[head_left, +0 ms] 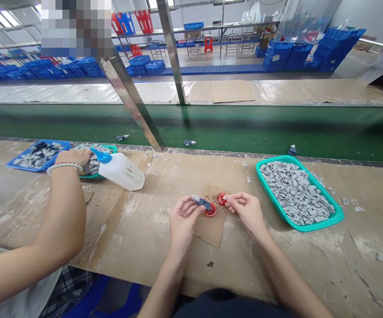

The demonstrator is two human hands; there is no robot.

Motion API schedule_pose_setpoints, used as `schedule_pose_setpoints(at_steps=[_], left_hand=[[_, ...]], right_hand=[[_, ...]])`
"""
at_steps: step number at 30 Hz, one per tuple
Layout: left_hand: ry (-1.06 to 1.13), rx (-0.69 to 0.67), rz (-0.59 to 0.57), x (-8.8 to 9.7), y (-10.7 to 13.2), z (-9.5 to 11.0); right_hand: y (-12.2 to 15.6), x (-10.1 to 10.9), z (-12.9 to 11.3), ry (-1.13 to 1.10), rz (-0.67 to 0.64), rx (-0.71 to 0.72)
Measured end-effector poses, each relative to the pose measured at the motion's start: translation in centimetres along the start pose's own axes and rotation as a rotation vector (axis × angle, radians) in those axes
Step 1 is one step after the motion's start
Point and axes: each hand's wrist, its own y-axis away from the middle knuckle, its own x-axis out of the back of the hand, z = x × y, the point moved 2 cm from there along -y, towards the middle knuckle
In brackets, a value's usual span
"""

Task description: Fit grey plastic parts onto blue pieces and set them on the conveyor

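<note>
My left hand pinches a small dark blue-grey plastic part with a light grey end between thumb and fingers. Just beyond its tip lies a round red cap on a piece of brown cardboard. Beside a second red cap, my right hand has thumb and forefinger closed on a small light grey plastic piece, mostly covered by the fingertips. To the right stands a green tray heaped with similar grey pieces.
At left, a co-worker's hand reaches over a green tray beside a blue tray of parts. A white bottle stands between us. Past the table, a green conveyor belt carries several dark parts; a metal post rises at its edge.
</note>
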Motion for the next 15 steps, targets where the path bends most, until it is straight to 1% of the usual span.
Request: schedule_pose_setpoints(at_steps=[4, 8, 11, 15], left_hand=[[0.007, -0.006, -0.014, -1.3, 0.2, -0.2], [0.017, -0.009, -0.043, -2.3, 0.7, -0.2], [0.019, -0.016, -0.051, -2.6, 0.9, 0.0], [0.034, -0.020, -0.064, -2.7, 1.1, 0.4]], right_hand=[[0.7, 0.4, -0.9, -0.116, -0.059, -0.009], [1.9, 0.3, -2.2, -0.202, -0.148, -0.001], [2.5, 0.0, -2.8, -0.225, -0.211, -0.011], [2.6, -0.4, -2.9, -0.228, -0.243, -0.026]])
